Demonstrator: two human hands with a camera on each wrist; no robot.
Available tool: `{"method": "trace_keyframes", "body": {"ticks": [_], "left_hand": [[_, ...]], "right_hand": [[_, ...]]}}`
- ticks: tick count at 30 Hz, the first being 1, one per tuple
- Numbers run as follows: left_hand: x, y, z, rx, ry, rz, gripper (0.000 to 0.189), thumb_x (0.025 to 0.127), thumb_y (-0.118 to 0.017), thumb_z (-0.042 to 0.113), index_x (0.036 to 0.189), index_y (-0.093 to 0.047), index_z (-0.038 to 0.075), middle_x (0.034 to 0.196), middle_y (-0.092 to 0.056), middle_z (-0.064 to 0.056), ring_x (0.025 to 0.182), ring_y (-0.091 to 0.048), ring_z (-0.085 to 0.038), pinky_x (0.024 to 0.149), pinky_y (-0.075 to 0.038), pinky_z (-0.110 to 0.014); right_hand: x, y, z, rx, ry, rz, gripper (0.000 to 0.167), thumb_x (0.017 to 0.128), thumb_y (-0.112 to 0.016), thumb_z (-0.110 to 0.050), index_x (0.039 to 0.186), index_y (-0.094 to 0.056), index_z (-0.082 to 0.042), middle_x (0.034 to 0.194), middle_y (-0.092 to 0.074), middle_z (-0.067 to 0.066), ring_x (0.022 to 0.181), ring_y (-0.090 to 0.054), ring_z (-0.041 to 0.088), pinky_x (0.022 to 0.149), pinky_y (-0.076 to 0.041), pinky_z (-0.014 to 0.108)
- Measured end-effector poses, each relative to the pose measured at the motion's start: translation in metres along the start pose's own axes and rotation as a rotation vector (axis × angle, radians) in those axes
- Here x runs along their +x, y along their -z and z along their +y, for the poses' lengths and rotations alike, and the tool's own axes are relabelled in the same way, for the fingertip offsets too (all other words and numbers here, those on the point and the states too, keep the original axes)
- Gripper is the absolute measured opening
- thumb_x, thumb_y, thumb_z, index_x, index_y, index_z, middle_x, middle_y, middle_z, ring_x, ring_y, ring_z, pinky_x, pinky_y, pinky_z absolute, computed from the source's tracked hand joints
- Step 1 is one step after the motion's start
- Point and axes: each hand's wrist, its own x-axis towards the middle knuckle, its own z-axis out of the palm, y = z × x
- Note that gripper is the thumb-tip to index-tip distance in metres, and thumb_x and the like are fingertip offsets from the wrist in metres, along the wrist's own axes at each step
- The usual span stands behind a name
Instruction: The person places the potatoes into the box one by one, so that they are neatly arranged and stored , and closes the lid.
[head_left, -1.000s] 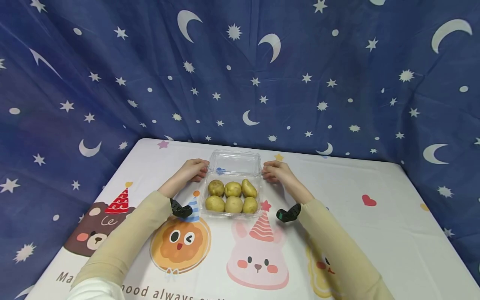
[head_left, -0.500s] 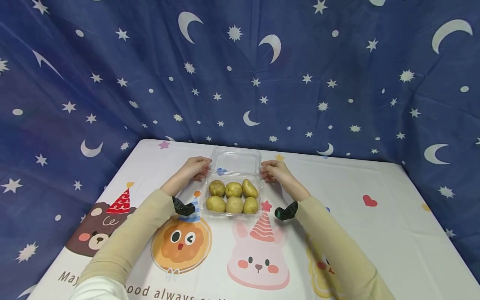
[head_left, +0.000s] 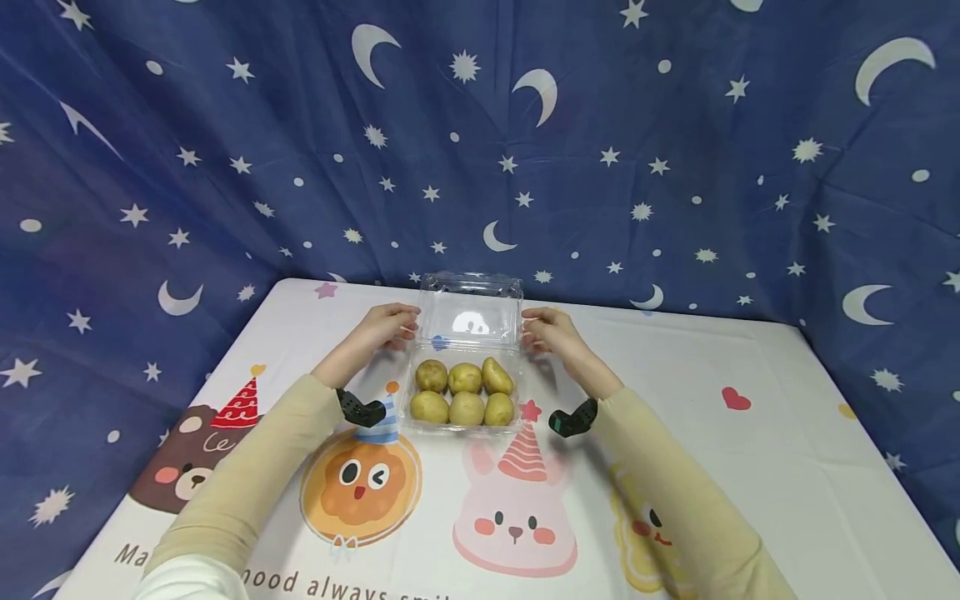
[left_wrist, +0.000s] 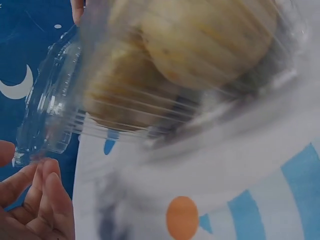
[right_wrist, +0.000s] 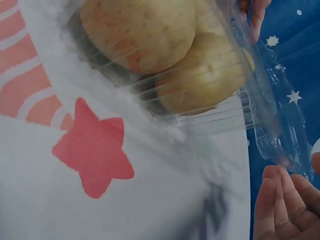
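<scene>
A clear plastic clamshell container (head_left: 405,421) stands on the table with several potatoes (head_left: 466,409) in two rows. Its hinged lid (head_left: 468,308) is tilted up at the back, away from the potatoes. At the lid's left edge my left hand (head_left: 381,327) pinches the rim between thumb and fingers. My right hand (head_left: 557,335) grips the opposite edge the same way. Close up, the left wrist view has the left fingers (left_wrist: 55,192) at the lid's corner, and the right wrist view has the right fingers (right_wrist: 290,192) at the other corner.
A white tablecloth (head_left: 750,467) with cartoon prints covers the table. Behind the container, a blue curtain (head_left: 465,208) with stars and moons hangs along the table's back edge, close to the lid. Both wrists wear black devices.
Both hands have risen slightly with the lid, which now tilts more upright. The container's base and the potatoes have stayed in place.
</scene>
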Motion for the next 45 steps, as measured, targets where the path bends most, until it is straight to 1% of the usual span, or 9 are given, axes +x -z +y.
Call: {"method": "trace_keyframes", "body": {"ticks": [6, 10, 13, 21, 25, 27, 31, 36, 45], "left_hand": [[-0.005, 0.003, 0.006, -0.013, 0.007, -0.013, 0.047, 0.101, -0.04, 0.025, 0.143, -0.043, 0.004, 0.132, -0.051, -0.023, 0.12, -0.056, -0.034, 0.094, -0.05, -0.04], [-0.009, 0.005, 0.01, -0.024, 0.018, -0.027, 0.047, 0.101, -0.042, 0.027, 0.144, -0.042, 0.006, 0.136, -0.049, -0.022, 0.125, -0.053, -0.034, 0.101, -0.046, -0.045], [-0.014, 0.007, 0.012, -0.035, -0.001, -0.042, 0.048, 0.101, -0.042, 0.027, 0.144, -0.041, 0.005, 0.138, -0.048, -0.022, 0.127, -0.051, -0.035, 0.104, -0.044, -0.048], [-0.031, 0.011, 0.018, -0.034, -0.076, -0.068, 0.047, 0.102, -0.04, 0.026, 0.144, -0.039, 0.005, 0.143, -0.045, -0.021, 0.129, -0.049, -0.036, 0.104, -0.046, -0.046], [-0.039, 0.013, 0.02, -0.021, -0.104, -0.073, 0.048, 0.102, -0.04, 0.028, 0.144, -0.039, 0.005, 0.146, -0.043, -0.017, 0.131, -0.047, -0.034, 0.104, -0.045, -0.046], [-0.042, 0.013, 0.022, -0.023, -0.1, -0.069, 0.048, 0.102, -0.041, 0.028, 0.144, -0.039, 0.006, 0.147, -0.042, -0.017, 0.132, -0.047, -0.034, 0.105, -0.045, -0.046], [-0.048, 0.013, 0.023, -0.021, -0.101, -0.069, 0.048, 0.101, -0.043, 0.027, 0.144, -0.04, 0.006, 0.147, -0.043, -0.017, 0.132, -0.046, -0.034, 0.104, -0.045, -0.046], [-0.056, 0.013, 0.024, -0.008, -0.142, -0.072, 0.048, 0.101, -0.043, 0.025, 0.145, -0.039, 0.005, 0.147, -0.043, -0.019, 0.133, -0.045, -0.035, 0.104, -0.045, -0.047], [-0.076, 0.011, 0.023, 0.046, -0.178, -0.033, 0.046, 0.101, -0.045, 0.022, 0.142, -0.043, 0.003, 0.146, -0.044, -0.019, 0.134, -0.043, -0.035, 0.104, -0.045, -0.049]], "right_hand": [[-0.007, 0.001, -0.007, 0.02, 0.027, 0.008, 0.042, 0.095, -0.045, -0.012, 0.135, -0.049, 0.002, 0.124, -0.057, 0.027, 0.104, -0.062, 0.035, 0.093, -0.052, 0.042], [-0.011, 0.003, -0.01, 0.037, 0.044, 0.005, 0.042, 0.095, -0.046, -0.011, 0.135, -0.048, 0.002, 0.119, -0.059, 0.024, 0.101, -0.063, 0.032, 0.095, -0.051, 0.046], [-0.014, 0.005, -0.01, 0.039, 0.064, -0.003, 0.043, 0.094, -0.047, -0.01, 0.136, -0.047, 0.002, 0.117, -0.059, 0.023, 0.099, -0.063, 0.028, 0.095, -0.051, 0.047], [-0.023, 0.011, -0.018, -0.018, 0.096, -0.06, 0.045, 0.095, -0.045, -0.009, 0.139, -0.043, 0.0, 0.125, -0.055, 0.027, 0.113, -0.058, 0.039, 0.096, -0.051, 0.046], [-0.027, 0.014, -0.022, -0.054, 0.102, -0.095, 0.046, 0.096, -0.045, -0.012, 0.14, -0.041, 0.0, 0.129, -0.053, 0.027, 0.117, -0.055, 0.039, 0.098, -0.05, 0.046], [-0.03, 0.014, -0.023, -0.065, 0.11, -0.105, 0.045, 0.097, -0.045, -0.013, 0.14, -0.041, 0.0, 0.13, -0.052, 0.027, 0.118, -0.055, 0.038, 0.099, -0.05, 0.046], [-0.037, 0.015, -0.023, -0.079, 0.134, -0.104, 0.044, 0.098, -0.045, -0.014, 0.139, -0.043, 0.0, 0.131, -0.051, 0.025, 0.119, -0.054, 0.037, 0.099, -0.049, 0.046], [-0.048, 0.016, -0.023, -0.056, 0.163, -0.093, 0.042, 0.099, -0.047, -0.016, 0.139, -0.045, -0.003, 0.133, -0.052, 0.023, 0.118, -0.054, 0.036, 0.099, -0.049, 0.048], [-0.065, 0.015, -0.024, -0.038, 0.221, -0.07, 0.04, 0.101, -0.047, -0.022, 0.134, -0.05, 0.0, 0.134, -0.052, 0.024, 0.118, -0.055, 0.037, 0.098, -0.05, 0.047]]}}
